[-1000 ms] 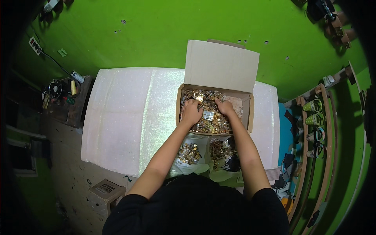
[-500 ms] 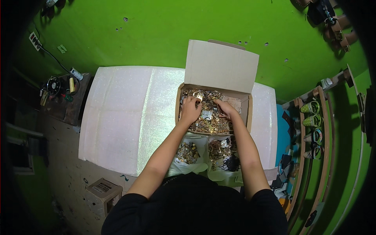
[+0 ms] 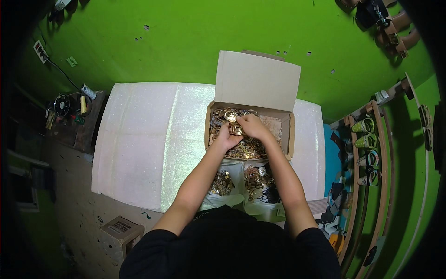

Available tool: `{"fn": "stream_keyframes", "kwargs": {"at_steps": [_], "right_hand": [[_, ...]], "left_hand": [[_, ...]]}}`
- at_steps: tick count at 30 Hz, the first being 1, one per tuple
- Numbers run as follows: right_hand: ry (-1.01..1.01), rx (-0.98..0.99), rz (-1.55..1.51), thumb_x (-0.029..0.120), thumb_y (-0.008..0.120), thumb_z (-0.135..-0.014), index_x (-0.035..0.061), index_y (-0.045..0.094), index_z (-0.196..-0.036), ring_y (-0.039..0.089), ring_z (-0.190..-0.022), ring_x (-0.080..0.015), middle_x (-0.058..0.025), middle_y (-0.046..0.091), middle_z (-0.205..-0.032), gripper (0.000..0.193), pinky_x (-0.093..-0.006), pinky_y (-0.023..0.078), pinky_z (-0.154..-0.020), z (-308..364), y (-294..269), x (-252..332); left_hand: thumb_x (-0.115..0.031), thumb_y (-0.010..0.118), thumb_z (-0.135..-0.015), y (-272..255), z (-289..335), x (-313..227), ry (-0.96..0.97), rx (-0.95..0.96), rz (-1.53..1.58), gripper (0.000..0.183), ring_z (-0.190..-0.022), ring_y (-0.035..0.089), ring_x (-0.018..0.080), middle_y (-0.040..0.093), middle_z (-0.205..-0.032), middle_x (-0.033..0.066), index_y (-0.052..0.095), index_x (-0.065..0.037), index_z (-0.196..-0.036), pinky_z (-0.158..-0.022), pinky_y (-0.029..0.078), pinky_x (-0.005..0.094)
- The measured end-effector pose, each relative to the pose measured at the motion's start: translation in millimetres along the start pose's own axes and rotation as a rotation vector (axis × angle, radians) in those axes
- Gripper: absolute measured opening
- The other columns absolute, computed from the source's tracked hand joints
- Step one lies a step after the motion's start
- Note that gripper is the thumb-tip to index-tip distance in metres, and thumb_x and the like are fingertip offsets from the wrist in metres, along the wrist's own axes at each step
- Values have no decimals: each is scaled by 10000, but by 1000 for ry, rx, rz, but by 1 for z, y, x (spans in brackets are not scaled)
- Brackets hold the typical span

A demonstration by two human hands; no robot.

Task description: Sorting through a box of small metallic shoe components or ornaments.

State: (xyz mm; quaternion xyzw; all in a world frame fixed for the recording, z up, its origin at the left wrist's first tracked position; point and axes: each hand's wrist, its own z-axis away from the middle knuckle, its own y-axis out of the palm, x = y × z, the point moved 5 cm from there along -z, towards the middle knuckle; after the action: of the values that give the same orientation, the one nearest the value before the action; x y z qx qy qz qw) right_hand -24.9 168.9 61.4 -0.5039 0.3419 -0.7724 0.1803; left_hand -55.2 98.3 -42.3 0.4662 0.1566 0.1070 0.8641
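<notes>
An open cardboard box (image 3: 291, 135) holds a dense heap of small gold and brown metal trinkets (image 3: 251, 151). Over its left part, my two hands meet at a shiny gold-coloured metal piece (image 3: 231, 116) with ring-like loops; its exact kind is too small to make out. My left hand (image 3: 226, 137) is closed on its lower end. From the other side, my right hand (image 3: 253, 126) pinches it, fingers partly hidden. Nearer me sit two pale plastic-lined containers: the left has gold and silver bits (image 3: 222, 183), the right has brown pieces and a black tangle (image 3: 270, 194).
The box's lid (image 3: 258, 79) stands raised toward the green wall. A white shimmering sheet (image 3: 134, 144) covers the table. Thread spools (image 3: 84, 104) lie on a side table at left, a stool (image 3: 121, 230) below. Sandals (image 3: 367, 139) sit on a rack at right.
My right hand has moved left from the middle of the heap to meet my left. The gold-coloured piece is now between both hands. The view has shifted slightly.
</notes>
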Motion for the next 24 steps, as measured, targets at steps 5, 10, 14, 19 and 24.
{"fn": "stream_keyframes", "kwargs": {"at_steps": [5, 10, 14, 19, 24], "right_hand": [[-144, -18, 10, 211, 467, -791, -19, 600, -843, 571, -653, -249, -160, 602, -734, 271, -346, 434, -635, 10, -10, 14], [-182, -135, -193, 73, 507, -757, -8, 605, -870, 564, -672, -164, -108, 611, -780, 170, -282, 442, -626, 6, -31, -19], [-1, -302, -196, -29, 543, -666, -15, 599, -827, 525, -647, -111, -49, 589, -718, 171, -231, 437, -599, -5, -35, -81], [139, -338, -189, -75, 542, -598, -26, 592, -779, 505, -612, -74, -40, 583, -693, 193, -219, 428, -544, -15, -12, -163], [213, -306, -279, -94, 499, -619, -16, 604, -778, 564, -595, -120, -66, 602, -645, 206, -242, 452, -562, -16, -3, -159]], "left_hand": [[-163, 278, -855, -20, -14, -1, -121, 183, 146, 283, -851, 548, 234, 551, -902, 133, 484, -2, -962, -836, 427, 382], [-160, 279, -867, 8, 9, -1, -92, 127, 196, 308, -943, 525, 277, 525, -1006, 165, 450, 38, -1029, -828, 444, 381], [-174, 253, -877, 1, 13, -11, -69, 88, 259, 370, -1055, 453, 319, 467, -1126, 192, 406, 66, -1113, -878, 407, 395], [-189, 237, -872, -1, 13, -14, -11, 73, 228, 376, -1030, 470, 309, 487, -1084, 200, 430, 71, -1064, -864, 405, 394], [-189, 248, -873, -8, 15, -18, 62, 4, 239, 373, -1039, 464, 320, 483, -1102, 199, 422, 64, -1085, -860, 411, 411]]}}
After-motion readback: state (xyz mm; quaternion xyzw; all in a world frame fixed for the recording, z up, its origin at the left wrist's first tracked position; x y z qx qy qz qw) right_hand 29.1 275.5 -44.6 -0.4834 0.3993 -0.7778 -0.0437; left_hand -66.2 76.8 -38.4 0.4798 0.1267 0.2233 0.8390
